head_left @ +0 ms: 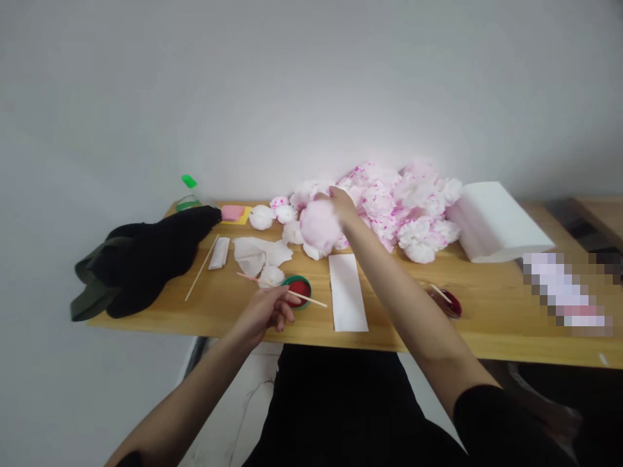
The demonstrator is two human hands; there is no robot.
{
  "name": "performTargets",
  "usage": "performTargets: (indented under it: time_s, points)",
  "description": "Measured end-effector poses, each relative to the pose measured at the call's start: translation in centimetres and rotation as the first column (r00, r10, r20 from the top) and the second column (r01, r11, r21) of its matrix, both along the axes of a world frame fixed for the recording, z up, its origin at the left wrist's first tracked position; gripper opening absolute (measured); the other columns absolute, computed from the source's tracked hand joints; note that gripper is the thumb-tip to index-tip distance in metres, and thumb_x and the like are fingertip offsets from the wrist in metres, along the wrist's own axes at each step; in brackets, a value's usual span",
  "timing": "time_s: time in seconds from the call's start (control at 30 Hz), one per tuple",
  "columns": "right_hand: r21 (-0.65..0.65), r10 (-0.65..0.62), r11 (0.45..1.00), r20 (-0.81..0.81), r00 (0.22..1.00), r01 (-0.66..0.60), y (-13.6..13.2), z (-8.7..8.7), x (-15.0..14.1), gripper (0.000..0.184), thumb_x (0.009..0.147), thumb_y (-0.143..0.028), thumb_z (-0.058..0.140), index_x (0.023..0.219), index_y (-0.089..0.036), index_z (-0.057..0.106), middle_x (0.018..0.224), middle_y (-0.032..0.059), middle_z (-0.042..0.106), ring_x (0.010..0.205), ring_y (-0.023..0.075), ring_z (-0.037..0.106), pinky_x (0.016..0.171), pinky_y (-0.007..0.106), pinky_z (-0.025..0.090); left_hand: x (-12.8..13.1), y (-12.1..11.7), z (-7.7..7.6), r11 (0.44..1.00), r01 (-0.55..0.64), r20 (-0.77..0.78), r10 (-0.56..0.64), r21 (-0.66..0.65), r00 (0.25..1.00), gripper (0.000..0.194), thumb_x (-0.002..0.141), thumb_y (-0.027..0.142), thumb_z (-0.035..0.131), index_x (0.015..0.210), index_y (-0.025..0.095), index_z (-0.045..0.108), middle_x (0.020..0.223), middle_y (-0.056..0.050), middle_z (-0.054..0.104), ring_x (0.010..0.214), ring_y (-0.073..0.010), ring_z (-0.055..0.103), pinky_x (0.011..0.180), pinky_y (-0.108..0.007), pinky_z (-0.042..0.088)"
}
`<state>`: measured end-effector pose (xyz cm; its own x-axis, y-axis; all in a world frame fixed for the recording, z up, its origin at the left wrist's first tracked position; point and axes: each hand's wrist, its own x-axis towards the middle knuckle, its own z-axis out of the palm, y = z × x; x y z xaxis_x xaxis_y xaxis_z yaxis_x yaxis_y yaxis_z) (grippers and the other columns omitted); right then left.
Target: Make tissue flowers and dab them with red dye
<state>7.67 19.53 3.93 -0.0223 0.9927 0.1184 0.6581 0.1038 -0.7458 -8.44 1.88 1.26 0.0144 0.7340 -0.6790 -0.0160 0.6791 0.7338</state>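
Note:
My right hand (342, 205) reaches across the wooden table (399, 327) and grips a round pink paper flower (320, 227), blurred, beside a big pile of pink-speckled paper flowers (403, 201). My left hand (265, 311) rests at the table's near edge, fingers curled on a thin wooden stick (311, 299) that lies across a green cap of red dye (300, 288). A folded white paper strip (347, 292) lies just right of the cap.
A black and olive garment (146, 259) covers the table's left end. Crumpled white tissue (257, 254), another stick (200, 268), a pink sponge (232, 212) and a green-capped bottle (187, 194) lie behind. A white paper stack (496, 220) and second dye dish (448, 301) sit right.

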Motion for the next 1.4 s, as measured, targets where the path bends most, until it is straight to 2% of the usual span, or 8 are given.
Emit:
performTargets:
  time_s: [0.23,0.4,0.6,0.77,0.87,1.0,1.13,1.4]
  points:
    - [-0.124,-0.009,0.991,0.243,0.970,0.040,2.1,-0.5,-1.4,0.029,0.090,-0.029,0.042,0.102,-0.010,0.060,0.106,0.0153,0.063,0.098,0.0259,0.059,0.082,0.036,0.047,-0.3,0.0,-0.2,1.000,-0.010,0.007,0.010,0.012,1.000,0.035,0.082,0.033,0.046,0.067,0.007,0.066,0.038,-0.002,0.056,0.023,-0.0060,0.040,0.030,-0.016,0.024]
    - [-0.073,-0.003,0.997,0.385,0.923,0.033,1.0,0.5,-1.2,0.030,0.088,-0.029,0.046,0.113,-0.014,0.055,0.113,0.0147,0.060,0.100,0.0261,0.058,0.081,0.036,0.046,-0.3,0.0,-0.3,1.000,-0.009,0.024,0.009,0.012,1.000,0.035,0.083,0.032,0.045,0.067,0.009,0.065,0.038,-0.002,0.056,0.023,-0.0060,0.040,0.031,-0.017,0.023]
    - [0.072,-0.055,0.997,0.527,0.848,0.020,-1.3,3.0,-1.8,0.038,0.086,-0.005,0.036,0.119,-0.015,0.052,0.122,0.0159,0.053,0.109,0.0268,0.053,0.082,0.037,0.044,-0.2,0.2,-0.4,1.000,0.015,0.011,-0.015,-0.008,1.000,0.036,0.084,0.033,0.045,0.065,0.010,0.064,0.038,-0.002,0.055,0.024,-0.0055,0.039,0.032,-0.017,0.023]
    - [-0.050,0.194,0.976,0.634,0.749,-0.210,-3.6,3.7,-2.3,0.032,0.091,-0.015,0.036,0.115,-0.014,0.056,0.118,0.0156,0.059,0.106,0.0264,0.055,0.081,0.035,0.044,-0.3,0.1,-0.7,1.000,0.027,0.028,-0.027,0.010,0.999,0.035,0.082,0.036,0.047,0.066,0.010,0.065,0.039,-0.002,0.056,0.025,-0.0052,0.039,0.032,-0.017,0.024]
    - [-0.217,0.419,0.905,0.611,0.672,-0.366,-4.6,2.6,-2.5,0.023,0.085,-0.024,0.052,0.104,-0.019,0.064,0.108,0.0101,0.066,0.101,0.0239,0.060,0.076,0.029,0.045,-0.3,0.1,-0.8,1.000,0.027,0.029,-0.027,0.001,0.999,0.035,0.082,0.035,0.047,0.067,0.010,0.065,0.040,-0.002,0.056,0.025,-0.0057,0.039,0.033,-0.018,0.023]
    - [-0.346,0.610,0.786,0.563,0.558,-0.512,-5.0,0.6,-2.8,0.033,0.075,-0.023,0.064,0.108,-0.023,0.064,0.108,0.0053,0.068,0.099,0.0210,0.061,0.071,0.024,0.044,-0.2,0.2,-0.8,1.000,0.011,0.007,-0.010,-0.025,1.000,0.033,0.082,0.033,0.047,0.068,0.010,0.066,0.039,-0.002,0.055,0.025,-0.0060,0.039,0.033,-0.018,0.023]
    - [-0.358,0.651,0.748,0.558,0.515,-0.558,-5.2,-0.5,-3.3,0.030,0.075,-0.023,0.063,0.105,-0.021,0.064,0.106,0.0075,0.068,0.099,0.0227,0.062,0.069,0.026,0.044,0.0,0.3,-0.7,1.000,0.011,0.002,-0.011,-0.024,1.000,0.034,0.083,0.031,0.044,0.067,0.010,0.065,0.039,-0.002,0.055,0.025,-0.0060,0.039,0.033,-0.019,0.022]
    - [-0.347,0.636,0.760,0.571,0.520,-0.550,-5.5,-0.8,-3.6,0.022,0.077,-0.014,0.055,0.093,-0.016,0.070,0.101,0.0125,0.069,0.095,0.0242,0.063,0.069,0.027,0.045,-0.1,0.2,-0.9,1.000,0.015,0.002,-0.015,-0.017,1.000,0.034,0.082,0.032,0.045,0.067,0.010,0.066,0.040,-0.002,0.056,0.026,-0.0059,0.040,0.034,-0.018,0.024]
